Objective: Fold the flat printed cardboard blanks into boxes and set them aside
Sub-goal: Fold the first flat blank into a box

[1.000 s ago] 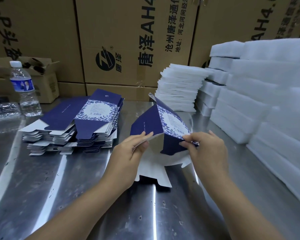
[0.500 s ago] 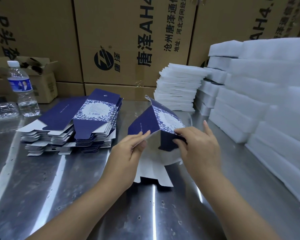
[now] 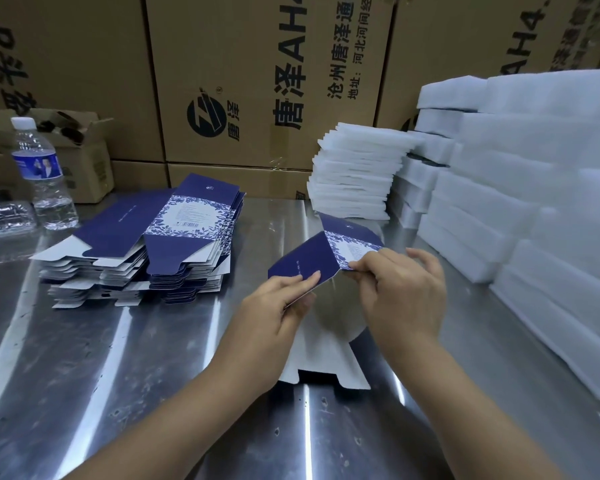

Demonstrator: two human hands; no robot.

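Right hand [image 3: 402, 292] has crept up to pinch the flowery panel [image 3: 343, 245]; left hand [image 3: 274, 306] pinches the blue side [image 3: 302, 259]; blank [image 3: 326, 358] sits lower now, so still mid-fold I'd say.

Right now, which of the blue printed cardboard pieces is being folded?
The single blank gripped by the left hand and right hand; it is bent up along a crease, while the others lie flat in the stack to its left.

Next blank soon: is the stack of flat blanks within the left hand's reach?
Likely yes: only bare table lies between the left hand and the stack, though it holds the half-folded blank.
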